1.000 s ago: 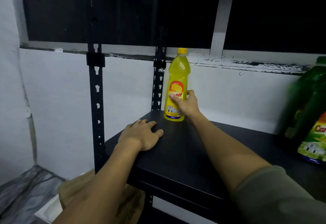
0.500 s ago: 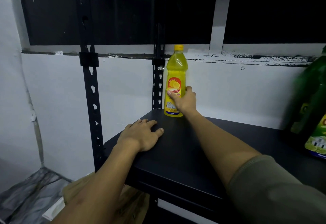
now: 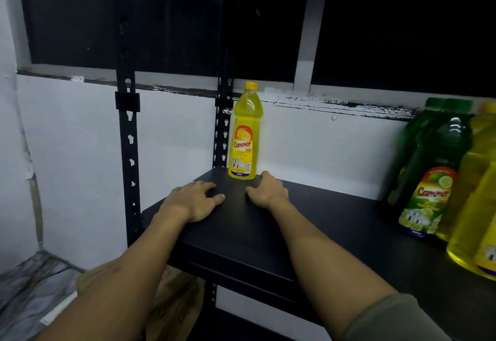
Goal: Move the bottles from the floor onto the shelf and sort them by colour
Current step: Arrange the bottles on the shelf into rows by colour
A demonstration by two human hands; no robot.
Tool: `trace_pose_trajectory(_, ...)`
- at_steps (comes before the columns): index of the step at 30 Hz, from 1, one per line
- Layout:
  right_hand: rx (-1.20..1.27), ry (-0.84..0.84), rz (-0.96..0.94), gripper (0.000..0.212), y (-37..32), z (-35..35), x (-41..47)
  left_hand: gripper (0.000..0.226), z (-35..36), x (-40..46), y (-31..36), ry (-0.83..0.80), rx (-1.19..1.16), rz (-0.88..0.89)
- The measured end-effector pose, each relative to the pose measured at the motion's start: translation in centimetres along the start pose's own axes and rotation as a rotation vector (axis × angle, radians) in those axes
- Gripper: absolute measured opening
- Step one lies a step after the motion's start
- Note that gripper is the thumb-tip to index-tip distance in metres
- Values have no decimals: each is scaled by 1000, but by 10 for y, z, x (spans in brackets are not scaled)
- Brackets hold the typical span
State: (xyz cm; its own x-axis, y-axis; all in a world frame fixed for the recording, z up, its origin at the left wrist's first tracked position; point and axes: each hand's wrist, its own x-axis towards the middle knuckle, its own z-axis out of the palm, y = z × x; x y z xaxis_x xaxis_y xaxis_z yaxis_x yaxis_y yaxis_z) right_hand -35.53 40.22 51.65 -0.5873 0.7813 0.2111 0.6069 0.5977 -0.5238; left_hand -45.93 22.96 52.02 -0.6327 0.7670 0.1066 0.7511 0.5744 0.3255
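A yellow bottle [image 3: 244,136] with a yellow cap stands upright in the far left corner of the black shelf [image 3: 316,222]. My right hand [image 3: 266,190] rests on the shelf just in front of it, fingers loosely curled, holding nothing. My left hand [image 3: 194,199] lies palm down on the shelf near its left edge. At the right stand two green bottles [image 3: 432,169] and, beside them, yellow bottles [image 3: 477,206] cut off by the frame edge.
Black slotted uprights [image 3: 128,136] rise at the shelf's left end against a white wall. Dark window panes sit above. Below left, a brown cardboard box [image 3: 174,305] lies on the marbled floor [image 3: 32,289].
My right hand has let go of the yellow bottle and come back onto the shelf in front of it. The left hand has stayed put. The view has shifted, showing more bottles at right.
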Motion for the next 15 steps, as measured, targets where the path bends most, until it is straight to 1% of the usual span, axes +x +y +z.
trace_pose_trajectory(4,-51,-114,-68,71,34,-29,-44,63,-3,-10,4,6,-12,-37)
trace_pose_trajectory(7,-26,-166,-130,67,72,-68,-87,70,-2,-22,16,-5,4,-66)
trace_pose_trajectory(9,-23,-164,-166,60,99,-96,-118,77,4,-35,39,-31,37,-63)
trace_pose_trajectory(11,-36,-106,-204,51,126,-120,-146,80,15,-49,73,-75,40,21)
trace_pose_trajectory(13,-13,-1,-226,38,150,-140,-167,79,30,-62,113,-101,-5,116)
trace_pose_trajectory(14,22,81,-234,30,162,-148,-176,75,39,-65,134,-107,-17,158)
trace_pose_trajectory(15,65,196,-243,23,172,-157,-186,70,46,-70,155,-111,-17,198)
